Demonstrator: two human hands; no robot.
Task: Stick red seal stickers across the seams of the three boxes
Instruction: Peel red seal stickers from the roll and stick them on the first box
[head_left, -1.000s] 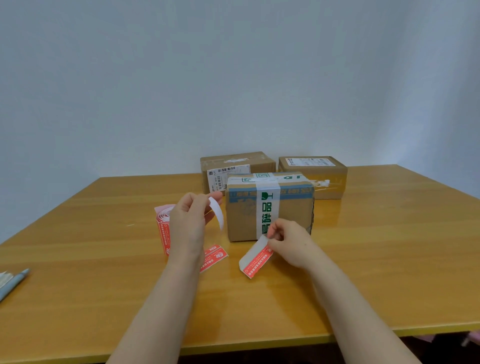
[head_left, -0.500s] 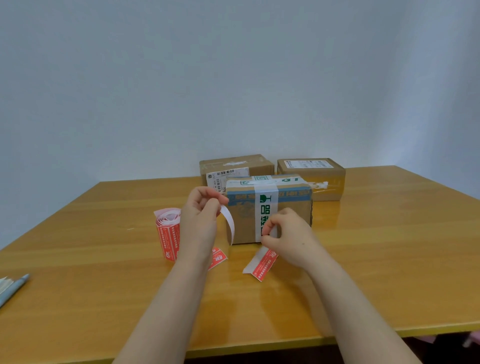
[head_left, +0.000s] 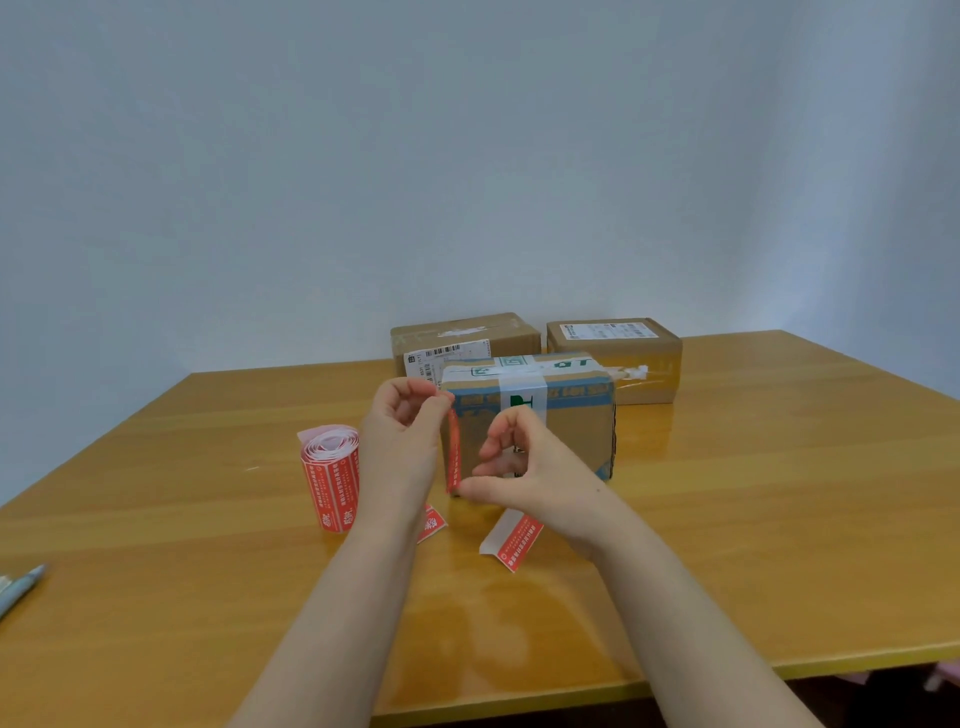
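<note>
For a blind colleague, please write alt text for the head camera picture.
Two hands hold a red seal sticker upright before the front box: the left hand pinches its top, the right hand its bottom. A sticker roll stands on the table; two more boxes sit behind.

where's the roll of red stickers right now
Head view: the roll of red seal stickers stands on the wooden table, just left of the left hand.
</note>
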